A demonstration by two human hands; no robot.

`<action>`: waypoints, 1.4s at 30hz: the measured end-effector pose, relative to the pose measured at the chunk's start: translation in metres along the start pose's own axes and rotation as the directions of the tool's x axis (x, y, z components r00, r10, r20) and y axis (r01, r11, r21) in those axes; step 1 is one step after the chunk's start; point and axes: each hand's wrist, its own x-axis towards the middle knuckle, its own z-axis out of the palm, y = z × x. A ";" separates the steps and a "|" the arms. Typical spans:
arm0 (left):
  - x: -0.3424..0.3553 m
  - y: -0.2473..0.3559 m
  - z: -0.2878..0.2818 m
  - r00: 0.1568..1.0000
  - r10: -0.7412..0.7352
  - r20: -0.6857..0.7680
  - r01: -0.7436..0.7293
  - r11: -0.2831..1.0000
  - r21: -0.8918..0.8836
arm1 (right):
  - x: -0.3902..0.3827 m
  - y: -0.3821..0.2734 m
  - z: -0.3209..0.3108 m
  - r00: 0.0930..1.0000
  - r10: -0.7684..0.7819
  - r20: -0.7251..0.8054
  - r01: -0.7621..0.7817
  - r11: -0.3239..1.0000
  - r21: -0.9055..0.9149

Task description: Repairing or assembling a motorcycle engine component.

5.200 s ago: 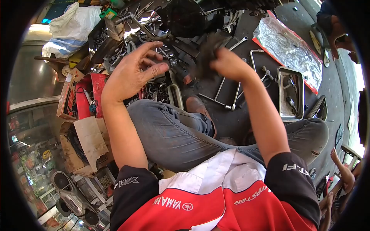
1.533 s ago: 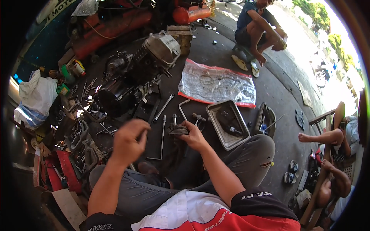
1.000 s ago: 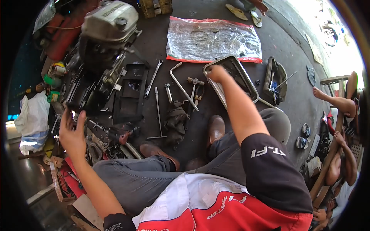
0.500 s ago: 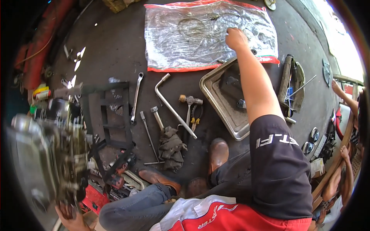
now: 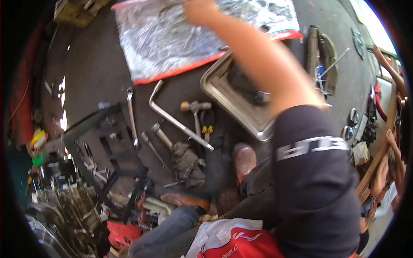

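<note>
Plastic sheet [image 5: 189,43] under right hand [image 5: 198,10]; metal tray [image 5: 215,92] beside.

Oily floor [image 5: 94,73], tools, perhaps a rag [image 5: 188,163]

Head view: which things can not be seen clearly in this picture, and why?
- Left hand: not in the head view at all.
- Right hand: at the top edge over the plastic sheet; fingers cut off and blurred, so any grip is unclear.
- Metal tray: the forearm covers much of it; the dark contents are unclear.
- Machine parts at lower left: blurred, too cluttered to tell apart.
</note>
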 end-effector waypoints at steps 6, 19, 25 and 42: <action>-0.006 -0.023 -0.008 0.999 0.008 0.044 -0.007 1.000 -0.020 | -0.141 0.071 -0.044 0.839 -0.295 0.457 0.247 0.955 0.163; -0.004 -0.036 -0.007 0.994 -0.110 0.011 0.111 0.992 -0.057 | -0.127 0.063 0.024 0.916 -0.244 0.320 0.114 0.919 0.376; -0.007 -0.046 -0.001 0.992 -0.122 -0.036 0.114 0.977 -0.182 | -0.144 0.070 -0.001 0.947 -0.264 0.182 0.192 0.922 0.337; -0.029 -0.048 -0.030 0.927 0.336 -0.166 -0.362 0.918 -0.160 | -0.429 0.024 -0.342 0.932 0.057 -0.359 0.196 0.754 0.627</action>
